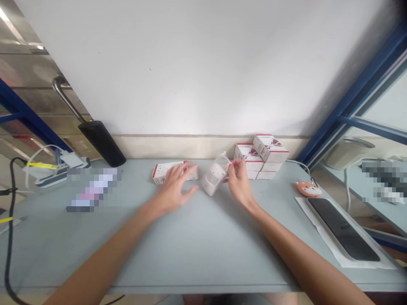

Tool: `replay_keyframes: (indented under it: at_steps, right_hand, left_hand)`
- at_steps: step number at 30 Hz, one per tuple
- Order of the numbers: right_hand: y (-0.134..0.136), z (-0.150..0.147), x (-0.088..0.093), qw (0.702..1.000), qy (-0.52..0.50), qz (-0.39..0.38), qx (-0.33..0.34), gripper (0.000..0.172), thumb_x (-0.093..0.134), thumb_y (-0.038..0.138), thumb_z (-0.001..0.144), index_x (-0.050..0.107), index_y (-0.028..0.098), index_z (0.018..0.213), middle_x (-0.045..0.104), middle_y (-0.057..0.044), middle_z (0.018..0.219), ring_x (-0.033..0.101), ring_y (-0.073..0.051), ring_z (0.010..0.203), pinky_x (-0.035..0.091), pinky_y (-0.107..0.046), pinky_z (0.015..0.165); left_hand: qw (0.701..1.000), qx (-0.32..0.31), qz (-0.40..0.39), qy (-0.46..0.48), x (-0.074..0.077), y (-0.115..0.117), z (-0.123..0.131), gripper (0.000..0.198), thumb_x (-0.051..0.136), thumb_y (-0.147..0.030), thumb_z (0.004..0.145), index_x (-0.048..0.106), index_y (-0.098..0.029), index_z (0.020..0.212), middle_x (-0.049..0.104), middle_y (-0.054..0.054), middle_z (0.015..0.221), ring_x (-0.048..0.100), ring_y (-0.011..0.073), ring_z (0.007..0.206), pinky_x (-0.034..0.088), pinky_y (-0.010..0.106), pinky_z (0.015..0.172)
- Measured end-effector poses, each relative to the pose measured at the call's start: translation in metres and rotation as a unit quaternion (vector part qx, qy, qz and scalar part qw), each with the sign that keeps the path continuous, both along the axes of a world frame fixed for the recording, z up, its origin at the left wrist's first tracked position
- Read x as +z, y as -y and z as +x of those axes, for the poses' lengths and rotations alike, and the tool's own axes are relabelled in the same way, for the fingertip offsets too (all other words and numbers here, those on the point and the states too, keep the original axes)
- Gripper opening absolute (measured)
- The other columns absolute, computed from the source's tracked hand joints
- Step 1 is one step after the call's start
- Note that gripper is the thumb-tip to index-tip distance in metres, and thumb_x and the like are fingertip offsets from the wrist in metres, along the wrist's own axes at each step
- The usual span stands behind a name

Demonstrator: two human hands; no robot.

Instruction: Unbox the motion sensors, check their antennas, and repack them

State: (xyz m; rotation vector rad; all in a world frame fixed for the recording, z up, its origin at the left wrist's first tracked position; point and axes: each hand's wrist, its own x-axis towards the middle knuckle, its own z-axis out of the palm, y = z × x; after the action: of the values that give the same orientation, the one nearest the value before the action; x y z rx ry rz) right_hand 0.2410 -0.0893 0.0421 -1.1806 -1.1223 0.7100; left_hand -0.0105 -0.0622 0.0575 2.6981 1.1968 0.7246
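Observation:
In the head view my right hand (239, 181) pinches the top of a clear plastic bag (223, 160). Inside the bag is a white rounded device (213, 178), tilted, its lower end at or just above the table; I cannot tell which. To its left my left hand (174, 188) is spread with fingers apart and nothing in it. Partly behind those fingers lies a white and red cardboard box (159, 173); whether the hand touches it is unclear. Beyond my right hand stands a stack of similar white and red boxes (264, 156).
The grey table (203, 258) meets a white wall. On the right lie a black-screened phone (343, 228) on white paper and an orange animal-faced pouch (308, 189). At left are a black cylinder (102, 143), a power strip (63, 171) with cables, and a blurred-out item (92, 190).

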Motion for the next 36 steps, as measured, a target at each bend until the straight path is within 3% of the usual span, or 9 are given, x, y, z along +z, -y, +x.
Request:
replay_keyframes:
  at_steps: [6,10,15,19,26,29,32,34,36]
  right_hand:
    - [0.023,-0.021,0.022,0.997,-0.016,0.044,0.057,0.021,0.048,0.048,0.106,0.044,0.027,0.105,0.059,0.002,0.091,0.062,-0.015,0.076,0.058,-0.029,0.066]
    - [0.03,-0.021,0.034,0.986,0.049,0.156,-0.03,0.011,0.041,0.04,0.109,0.041,0.028,0.11,0.061,-0.002,0.091,0.068,-0.018,0.077,0.061,-0.033,0.069]
    - [0.03,0.001,0.044,0.865,0.175,0.363,-0.299,0.011,0.048,0.026,0.106,0.05,0.029,0.116,0.062,-0.01,0.104,0.07,-0.025,0.092,0.061,-0.043,0.076]
    - [0.027,0.015,0.042,0.79,0.268,0.477,-0.276,0.021,0.057,0.014,0.098,0.059,0.031,0.109,0.067,-0.006,0.093,0.071,-0.028,0.087,0.06,-0.046,0.076]
    - [0.01,0.012,0.005,0.819,0.53,0.22,-0.021,0.029,0.049,0.002,0.096,0.062,0.024,0.108,0.076,-0.007,0.106,0.072,-0.025,0.105,0.053,-0.04,0.088]
    - [0.007,0.011,-0.005,0.83,0.539,0.133,0.048,0.03,0.047,-0.001,0.089,0.064,0.023,0.093,0.075,-0.006,0.101,0.07,-0.026,0.1,0.05,-0.041,0.089]
    - [0.009,0.008,-0.002,0.893,0.439,0.083,0.054,0.026,0.047,0.008,0.093,0.067,0.023,0.098,0.074,-0.007,0.109,0.066,-0.026,0.105,0.047,-0.042,0.095]
    - [0.012,0.005,0.006,0.948,0.312,0.022,0.056,0.022,0.048,0.025,0.102,0.069,0.023,0.105,0.073,-0.007,0.109,0.065,-0.025,0.103,0.048,-0.039,0.093]
    - [0.014,0.002,0.014,0.979,0.171,-0.062,0.087,0.034,0.047,0.047,0.106,0.07,0.022,0.103,0.071,-0.006,0.1,0.063,-0.023,0.093,0.048,-0.037,0.086]
  left_hand:
    - [0.966,-0.041,-0.172,0.187,-0.031,0.026,0.036,0.106,0.079,-0.043,0.09,0.009,-0.034,0.169,0.056,0.019,0.155,0.062,0.0358,0.137,0.06,0.05,0.102]
    - [0.923,-0.059,-0.275,0.265,-0.029,0.027,0.035,0.109,0.082,-0.033,0.087,0.009,-0.038,0.167,0.07,0.014,0.136,0.077,0.0287,0.11,0.067,0.04,0.083]
    - [0.915,-0.019,-0.303,0.265,-0.018,0.022,0.031,0.07,0.086,-0.04,0.082,0.052,-0.031,0.143,0.07,0.01,0.133,0.076,0.03,0.11,0.067,0.035,0.075]
    - [0.856,0.01,-0.382,0.349,-0.01,0.018,0.03,0.059,0.086,-0.039,0.081,0.051,-0.028,0.129,0.074,0.007,0.116,0.08,0.0244,0.082,0.066,0.036,0.064]
    - [0.752,0.018,-0.479,0.452,-0.002,0.019,0.029,0.06,0.085,-0.042,0.083,0.043,-0.029,0.124,0.074,0.003,0.107,0.078,0.0228,0.077,0.065,0.043,0.076]
    - [0.697,-0.034,-0.516,0.497,-0.004,0.02,0.029,0.048,0.071,-0.046,0.092,0.045,-0.029,0.13,0.076,0.009,0.114,0.076,0.0248,0.084,0.061,0.044,0.076]
    - [0.638,-0.081,-0.55,0.533,-0.003,0.022,0.029,0.04,0.058,-0.044,0.099,0.05,-0.027,0.134,0.073,0.012,0.126,0.074,0.0278,0.099,0.057,0.047,0.089]
    - [0.643,-0.075,-0.557,0.52,-0.001,0.025,0.03,0.046,0.062,-0.042,0.099,0.049,-0.028,0.141,0.071,0.011,0.13,0.071,0.0285,0.108,0.053,0.045,0.095]
    - [0.699,-0.068,-0.528,0.478,0.001,0.029,0.031,0.055,0.071,-0.042,0.095,0.05,-0.03,0.144,0.07,0.01,0.131,0.068,0.0298,0.113,0.05,0.043,0.095]
